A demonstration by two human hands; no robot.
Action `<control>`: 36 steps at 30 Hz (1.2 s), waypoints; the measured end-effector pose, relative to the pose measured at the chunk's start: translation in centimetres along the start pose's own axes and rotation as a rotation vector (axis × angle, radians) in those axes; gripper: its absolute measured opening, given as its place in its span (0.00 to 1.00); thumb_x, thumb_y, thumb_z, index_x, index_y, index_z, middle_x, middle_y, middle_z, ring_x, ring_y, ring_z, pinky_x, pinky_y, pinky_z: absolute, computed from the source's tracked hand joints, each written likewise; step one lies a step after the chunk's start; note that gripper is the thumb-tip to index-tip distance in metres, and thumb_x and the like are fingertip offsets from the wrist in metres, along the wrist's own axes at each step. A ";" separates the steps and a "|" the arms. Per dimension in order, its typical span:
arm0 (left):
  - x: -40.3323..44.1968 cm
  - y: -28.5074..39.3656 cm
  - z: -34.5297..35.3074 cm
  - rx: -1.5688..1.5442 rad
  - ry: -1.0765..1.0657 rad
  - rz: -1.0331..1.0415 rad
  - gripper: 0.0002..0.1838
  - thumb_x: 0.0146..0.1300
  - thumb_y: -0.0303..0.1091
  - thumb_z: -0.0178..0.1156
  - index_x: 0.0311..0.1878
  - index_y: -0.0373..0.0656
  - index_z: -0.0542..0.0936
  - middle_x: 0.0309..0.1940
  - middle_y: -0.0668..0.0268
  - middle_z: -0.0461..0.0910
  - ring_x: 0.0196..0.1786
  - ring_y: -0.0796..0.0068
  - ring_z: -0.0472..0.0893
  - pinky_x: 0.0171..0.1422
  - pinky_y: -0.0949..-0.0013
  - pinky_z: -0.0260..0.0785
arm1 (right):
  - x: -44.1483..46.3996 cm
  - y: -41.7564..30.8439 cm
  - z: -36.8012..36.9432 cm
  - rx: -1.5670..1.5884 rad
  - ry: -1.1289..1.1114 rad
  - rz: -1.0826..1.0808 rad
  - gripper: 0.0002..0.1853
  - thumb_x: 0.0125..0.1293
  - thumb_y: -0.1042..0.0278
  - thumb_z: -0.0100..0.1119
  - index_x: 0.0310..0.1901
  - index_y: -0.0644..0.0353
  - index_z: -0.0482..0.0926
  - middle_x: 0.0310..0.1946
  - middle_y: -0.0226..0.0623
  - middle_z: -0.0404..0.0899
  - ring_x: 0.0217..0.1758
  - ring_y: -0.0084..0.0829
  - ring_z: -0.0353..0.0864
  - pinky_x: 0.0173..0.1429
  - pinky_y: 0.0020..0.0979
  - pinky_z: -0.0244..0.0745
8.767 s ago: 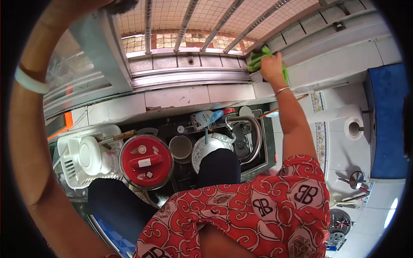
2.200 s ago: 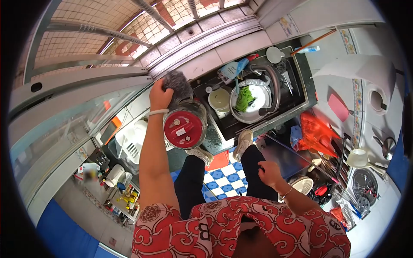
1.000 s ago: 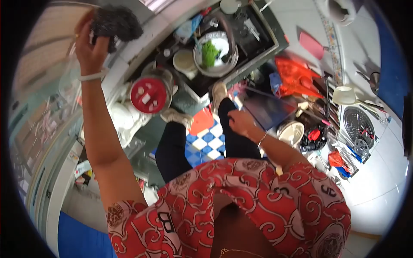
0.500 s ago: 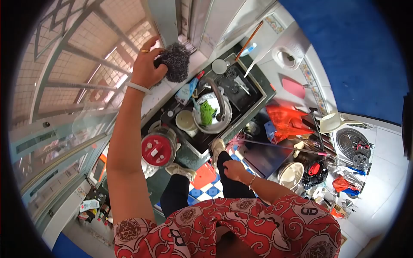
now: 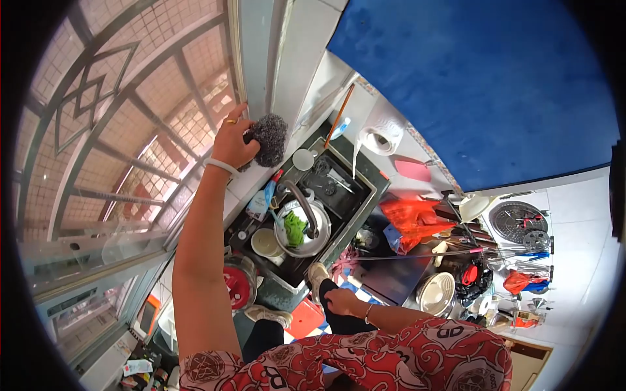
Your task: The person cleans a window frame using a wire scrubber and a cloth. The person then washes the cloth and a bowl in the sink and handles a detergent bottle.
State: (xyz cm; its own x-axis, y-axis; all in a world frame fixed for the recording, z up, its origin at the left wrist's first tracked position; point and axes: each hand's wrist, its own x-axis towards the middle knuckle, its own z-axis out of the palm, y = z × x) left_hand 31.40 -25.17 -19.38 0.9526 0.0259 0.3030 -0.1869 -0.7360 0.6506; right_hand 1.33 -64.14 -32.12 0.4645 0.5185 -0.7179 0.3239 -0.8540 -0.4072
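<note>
My left hand (image 5: 233,138) is raised at the window, its fingers and thumb closed around a dark grey steel wool scrubber (image 5: 269,140). One finger stretches up toward the window frame (image 5: 261,58), and the scrubber sits close to that frame's inner edge. Low beside my leg, my right hand (image 5: 342,302) is curled closed, and nothing shows in it. Below the scrubber lies a black sink (image 5: 342,202) with a curved tap (image 5: 304,207). A metal basin (image 5: 321,236) under the tap holds green leafy vegetables (image 5: 295,229).
A window grille (image 5: 150,111) fills the left side. Around the sink stand a white mug (image 5: 303,159), a pale bowl (image 5: 266,242) and a blue-white packet (image 5: 258,205). A red-lidded pot (image 5: 238,288) is partly behind my left arm. Utensils and a red bag (image 5: 414,221) crowd the right.
The view has tilted and shifted, so the sink appears lower and more blue shows above. My left hand keeps the scrubber at the window frame. My right hand stays curled near my leg.
</note>
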 end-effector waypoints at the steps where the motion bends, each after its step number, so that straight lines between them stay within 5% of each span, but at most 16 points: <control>1: 0.3 0.2 0.1 0.002 -0.013 -0.006 0.20 0.40 0.31 0.54 0.40 0.36 0.79 0.62 0.57 0.64 0.61 0.54 0.67 0.62 0.61 0.62 | -0.1 -0.2 -0.4 -0.003 -0.010 0.009 0.15 0.53 0.61 0.50 0.41 0.56 0.77 0.35 0.43 0.79 0.41 0.45 0.78 0.44 0.44 0.73; 10: 0.6 0.2 0.7 0.051 0.026 0.020 0.20 0.42 0.32 0.55 0.41 0.36 0.77 0.61 0.55 0.65 0.62 0.54 0.66 0.63 0.62 0.62 | 0.4 0.4 0.0 0.045 0.043 -0.032 0.15 0.53 0.61 0.49 0.40 0.56 0.77 0.36 0.44 0.78 0.42 0.47 0.77 0.44 0.44 0.73; 14: -3.1 -1.7 0.9 0.061 0.143 0.172 0.22 0.43 0.39 0.57 0.43 0.38 0.77 0.53 0.54 0.72 0.51 0.49 0.72 0.57 0.60 0.65 | 0.3 -1.1 -1.9 0.094 -0.015 0.040 0.14 0.53 0.63 0.49 0.39 0.57 0.77 0.36 0.46 0.79 0.42 0.47 0.77 0.44 0.44 0.73; 17: -11.7 -1.3 -1.6 -0.147 0.089 -0.099 0.24 0.44 0.37 0.57 0.47 0.37 0.75 0.48 0.53 0.74 0.48 0.51 0.74 0.56 0.62 0.66 | 0.6 -0.7 -0.8 0.061 0.069 -0.052 0.11 0.51 0.66 0.51 0.35 0.57 0.77 0.32 0.45 0.78 0.38 0.46 0.78 0.43 0.44 0.73; 21: -28.4 -1.6 -6.3 -0.457 0.131 -0.604 0.23 0.45 0.29 0.56 0.49 0.34 0.73 0.43 0.60 0.75 0.45 0.72 0.75 0.52 0.70 0.67 | 0.6 -0.5 -0.4 0.036 0.074 -0.058 0.12 0.53 0.65 0.53 0.39 0.56 0.78 0.33 0.43 0.80 0.38 0.44 0.78 0.43 0.42 0.73; 25: -44.9 -0.7 -11.8 -0.397 0.350 -1.255 0.14 0.49 0.31 0.58 0.39 0.34 0.76 0.29 0.66 0.78 0.30 0.81 0.74 0.35 0.76 0.67 | 1.0 -1.1 0.2 -0.021 0.072 -0.064 0.12 0.54 0.65 0.52 0.39 0.56 0.79 0.34 0.42 0.80 0.39 0.44 0.79 0.44 0.42 0.74; 28: -55.3 -1.8 -12.6 -0.297 0.477 -1.380 0.16 0.48 0.34 0.59 0.38 0.34 0.77 0.28 0.64 0.78 0.31 0.79 0.73 0.36 0.73 0.66 | 2.2 -0.6 1.1 -0.052 0.113 -0.097 0.12 0.53 0.65 0.52 0.39 0.57 0.78 0.33 0.43 0.80 0.38 0.44 0.79 0.43 0.41 0.74; 33: -63.0 -2.4 -13.1 0.116 0.123 -1.649 0.22 0.44 0.45 0.60 0.39 0.36 0.78 0.31 0.57 0.80 0.35 0.63 0.79 0.43 0.66 0.68 | 2.4 -2.1 2.5 -0.019 0.165 -0.077 0.14 0.53 0.68 0.52 0.42 0.57 0.77 0.27 0.40 0.78 0.34 0.42 0.78 0.39 0.39 0.73; 36: -67.1 -5.7 -14.1 0.304 0.054 -1.484 0.24 0.44 0.49 0.61 0.38 0.38 0.78 0.34 0.54 0.79 0.39 0.53 0.78 0.46 0.60 0.68 | 2.0 -3.3 3.4 -0.023 0.150 -0.028 0.16 0.53 0.68 0.53 0.46 0.58 0.75 0.27 0.39 0.78 0.34 0.40 0.79 0.39 0.38 0.73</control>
State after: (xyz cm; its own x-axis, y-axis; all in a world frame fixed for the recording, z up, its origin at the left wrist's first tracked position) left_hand -34.85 -13.21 -33.63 0.2175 0.8665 -0.4492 0.9672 -0.1296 0.2183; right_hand -1.58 -60.44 -34.10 0.5721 0.5445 -0.6134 0.3570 -0.8386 -0.4116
